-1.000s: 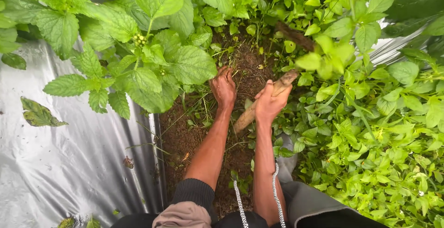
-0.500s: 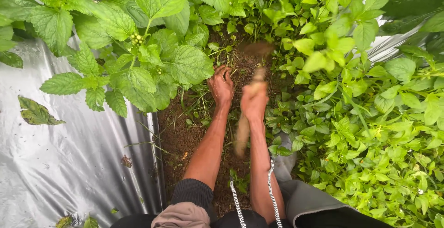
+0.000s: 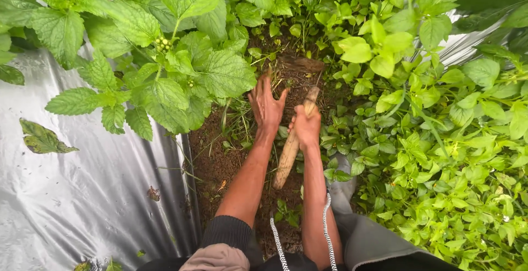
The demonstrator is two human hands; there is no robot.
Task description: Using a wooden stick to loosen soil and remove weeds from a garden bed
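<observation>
A wide sheet of silver plastic mulch (image 3: 71, 194) is spread over the left half of the view, wrinkled and glossy, and a strip of the same sheet (image 3: 467, 45) is seen at the upper right behind the foliage. The right side is filled by a dense mass of small-leaved green weeds (image 3: 440, 155). A tall plant with broad, toothed leaves (image 3: 165, 45) is spread over the upper left, with a cluster of small green buds at its centre. Between the mulch and the weeds a strip of bare brown soil (image 3: 214, 161) is exposed, scattered with thin grass blades.

2 bare forearms are extended from dark pushed-up sleeves at the bottom edge, and 2 striped cords are seen hanging beside them.

The left hand (image 3: 266, 106) is laid over the soil with its fingers spread wide; nothing is held in it, and its fingertips are placed just beside the base of the broad-leaved plant. The right hand (image 3: 306, 127) is closed around a pale wooden handle (image 3: 287, 158), which is held tilted, its lower end near the left forearm. The upper end is directed at the dug earth, where a dark, soil-caked blade (image 3: 301, 64) is partly visible.

A single fallen leaf (image 3: 39, 137) is lying on the mulch at the left.
</observation>
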